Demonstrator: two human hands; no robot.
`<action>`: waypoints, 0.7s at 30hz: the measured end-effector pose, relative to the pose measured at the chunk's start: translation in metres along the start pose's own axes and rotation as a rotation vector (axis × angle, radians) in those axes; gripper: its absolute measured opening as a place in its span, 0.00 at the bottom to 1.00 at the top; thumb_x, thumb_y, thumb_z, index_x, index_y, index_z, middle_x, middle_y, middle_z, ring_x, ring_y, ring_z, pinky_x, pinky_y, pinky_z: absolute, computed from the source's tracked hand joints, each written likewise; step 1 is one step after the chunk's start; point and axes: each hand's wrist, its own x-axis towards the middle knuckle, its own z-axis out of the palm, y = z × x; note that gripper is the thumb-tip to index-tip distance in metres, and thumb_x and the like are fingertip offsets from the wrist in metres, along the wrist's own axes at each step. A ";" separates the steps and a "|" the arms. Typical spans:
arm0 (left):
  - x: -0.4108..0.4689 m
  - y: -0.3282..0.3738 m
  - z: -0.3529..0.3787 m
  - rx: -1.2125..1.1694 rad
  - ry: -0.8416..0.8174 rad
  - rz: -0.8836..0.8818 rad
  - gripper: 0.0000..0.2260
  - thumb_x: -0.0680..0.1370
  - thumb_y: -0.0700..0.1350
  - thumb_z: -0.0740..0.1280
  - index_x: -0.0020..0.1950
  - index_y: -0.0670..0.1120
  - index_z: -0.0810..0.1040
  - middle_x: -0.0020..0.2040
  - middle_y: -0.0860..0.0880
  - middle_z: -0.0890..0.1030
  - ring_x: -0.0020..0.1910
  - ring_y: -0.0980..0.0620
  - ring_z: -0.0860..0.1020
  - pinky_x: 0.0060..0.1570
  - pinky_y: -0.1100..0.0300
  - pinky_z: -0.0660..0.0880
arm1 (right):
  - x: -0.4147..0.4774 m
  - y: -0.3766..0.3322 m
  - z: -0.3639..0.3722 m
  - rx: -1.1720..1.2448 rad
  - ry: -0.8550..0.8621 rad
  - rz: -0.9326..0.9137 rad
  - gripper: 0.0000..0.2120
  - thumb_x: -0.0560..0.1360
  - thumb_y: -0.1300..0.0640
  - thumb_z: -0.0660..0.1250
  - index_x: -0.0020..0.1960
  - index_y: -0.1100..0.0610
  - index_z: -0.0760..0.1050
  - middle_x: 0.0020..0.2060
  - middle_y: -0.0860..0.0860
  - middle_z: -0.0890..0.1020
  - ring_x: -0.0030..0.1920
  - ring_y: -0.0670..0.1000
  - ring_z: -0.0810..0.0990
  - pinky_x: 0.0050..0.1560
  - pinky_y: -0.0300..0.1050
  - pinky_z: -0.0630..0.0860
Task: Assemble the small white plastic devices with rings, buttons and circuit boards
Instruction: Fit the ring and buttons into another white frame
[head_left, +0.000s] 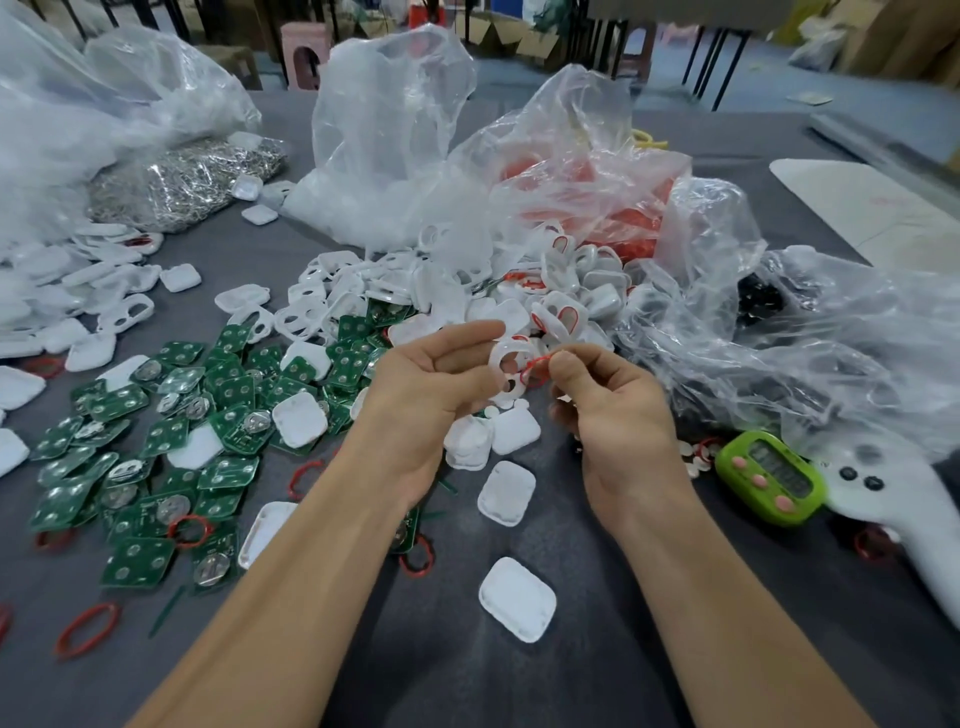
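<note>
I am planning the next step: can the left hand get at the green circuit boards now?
Probably yes: the green circuit boards lie uncovered right beside the left hand, with nothing between. But it holds a white shell, so it is busy.

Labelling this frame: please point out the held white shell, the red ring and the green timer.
white shell (511, 344): head view, rim above its large hole.
red ring (535, 364): head view, its visible arc by the fingertips.
green timer (776, 467): head view, its display.
</note>
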 end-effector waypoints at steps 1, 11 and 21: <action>-0.001 -0.002 0.003 -0.008 0.004 0.017 0.18 0.73 0.24 0.69 0.54 0.43 0.84 0.45 0.45 0.88 0.40 0.52 0.86 0.41 0.64 0.81 | 0.000 0.000 0.000 -0.008 0.009 -0.012 0.11 0.80 0.65 0.68 0.41 0.57 0.83 0.33 0.49 0.85 0.29 0.41 0.79 0.31 0.31 0.73; -0.002 -0.013 0.014 -0.045 0.033 0.046 0.31 0.72 0.23 0.71 0.70 0.46 0.74 0.44 0.46 0.87 0.45 0.48 0.85 0.53 0.56 0.83 | 0.002 0.007 -0.005 -0.406 0.159 -0.242 0.09 0.77 0.53 0.74 0.38 0.49 0.85 0.28 0.46 0.84 0.27 0.45 0.80 0.30 0.38 0.75; -0.005 -0.014 0.020 0.166 0.047 0.136 0.20 0.70 0.22 0.70 0.49 0.45 0.86 0.36 0.47 0.77 0.36 0.52 0.74 0.44 0.61 0.76 | -0.003 0.003 -0.004 -0.570 0.192 -0.317 0.11 0.77 0.54 0.74 0.36 0.47 0.83 0.26 0.42 0.83 0.27 0.45 0.82 0.32 0.39 0.79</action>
